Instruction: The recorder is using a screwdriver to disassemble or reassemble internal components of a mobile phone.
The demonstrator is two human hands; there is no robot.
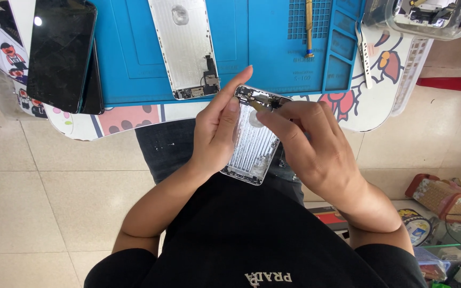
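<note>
1. My left hand (221,125) cradled the silver phone housing (254,141) from its left edge, thumb laid across the inner face and forefinger stretched up past the top corner. That kept the shell steady and tilted toward me above my lap, just off the near edge of the tabletop (369,114).
2. My right hand (316,144) came in from the right, fingertips pinched together on a small dark part (260,102) at the housing's far end. Whether I held a fine tool there or only the part, I could not tell; the fingers hid it.
3. A second bare silver housing (185,45) lay face-up on the blue work mat (129,58), just beyond my left hand, close enough to reach. So, two housings: one held, one on the mat.
4. At the far left lay two dark phones (62,53), one stacked over the other, half off the mat.
5. One yellow-handled tool (309,26) rested in the mat's grid section, and one thin perforated metal strip (364,58) lay along the mat's right edge.
6. One clear plastic tub (428,18) of loose parts stood at the far right corner, out of the way of my hands.
</note>
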